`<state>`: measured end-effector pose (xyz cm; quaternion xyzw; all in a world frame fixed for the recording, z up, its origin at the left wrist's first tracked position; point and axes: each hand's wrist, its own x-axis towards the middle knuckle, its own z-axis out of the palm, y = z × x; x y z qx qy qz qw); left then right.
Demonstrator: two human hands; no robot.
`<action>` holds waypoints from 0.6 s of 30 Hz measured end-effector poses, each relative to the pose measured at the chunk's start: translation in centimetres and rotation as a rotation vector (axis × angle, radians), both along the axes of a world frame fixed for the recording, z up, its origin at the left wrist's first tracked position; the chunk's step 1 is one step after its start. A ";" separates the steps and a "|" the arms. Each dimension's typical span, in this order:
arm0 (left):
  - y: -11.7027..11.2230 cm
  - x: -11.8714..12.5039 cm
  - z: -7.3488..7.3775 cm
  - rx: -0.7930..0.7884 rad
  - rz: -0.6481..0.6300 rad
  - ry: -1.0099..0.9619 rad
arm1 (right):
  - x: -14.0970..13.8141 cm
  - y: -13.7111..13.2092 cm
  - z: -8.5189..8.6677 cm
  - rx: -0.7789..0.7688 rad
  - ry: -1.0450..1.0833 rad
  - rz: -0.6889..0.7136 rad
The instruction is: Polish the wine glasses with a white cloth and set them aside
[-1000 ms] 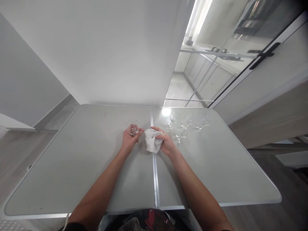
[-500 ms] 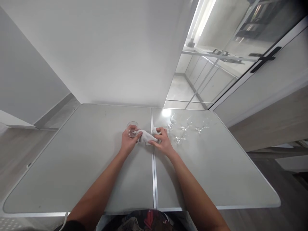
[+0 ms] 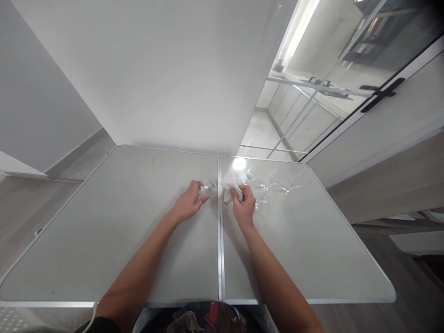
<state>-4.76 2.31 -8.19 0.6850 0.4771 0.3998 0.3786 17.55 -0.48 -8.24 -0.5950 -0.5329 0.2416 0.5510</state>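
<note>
My left hand [image 3: 190, 203] is closed round a small clear glass [image 3: 207, 188], which is tipped so its mouth faces right. My right hand [image 3: 243, 203] grips a bunched white cloth [image 3: 229, 187] just right of the table's centre seam. Cloth and glass sit a short gap apart over the seam. Both hands hover low over the grey table [image 3: 121, 222].
Several clear stemmed glasses [image 3: 268, 185] stand on the table just right of my right hand. A white wall runs behind the table; a glass partition [image 3: 312, 92] rises at the back right. The table's metal seam [image 3: 219, 240] runs toward me.
The cloth has come away from the glass and is now bunched in my right hand. The glass has tipped toward the right. The camera has tilted slightly.
</note>
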 end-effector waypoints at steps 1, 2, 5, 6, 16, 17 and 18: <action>-0.2 0.2 0.1 0.020 -0.030 0.034 | -0.2 -0.2 0.1 0.013 -0.034 0.033; -0.3 0.3 0.1 0.038 -0.048 0.056 | -0.3 -0.5 0.2 0.007 -0.053 0.111; -0.3 0.6 -0.1 0.075 -0.029 0.025 | -0.2 -0.8 0.6 -0.077 -0.032 0.453; -0.3 0.6 -0.1 0.069 -0.019 0.002 | 0.1 -0.9 0.8 -0.115 -0.002 0.544; -1.9 1.4 1.6 -0.034 -0.151 -0.131 | 1.7 -1.2 3.1 -0.299 0.273 0.836; -1.8 1.3 2.0 -0.116 -0.241 -0.121 | 1.7 -1.4 3.5 -0.269 0.245 0.797; -1.7 1.1 2.5 -0.239 -0.356 -0.122 | 1.7 -1.7 4.0 -0.236 0.213 0.767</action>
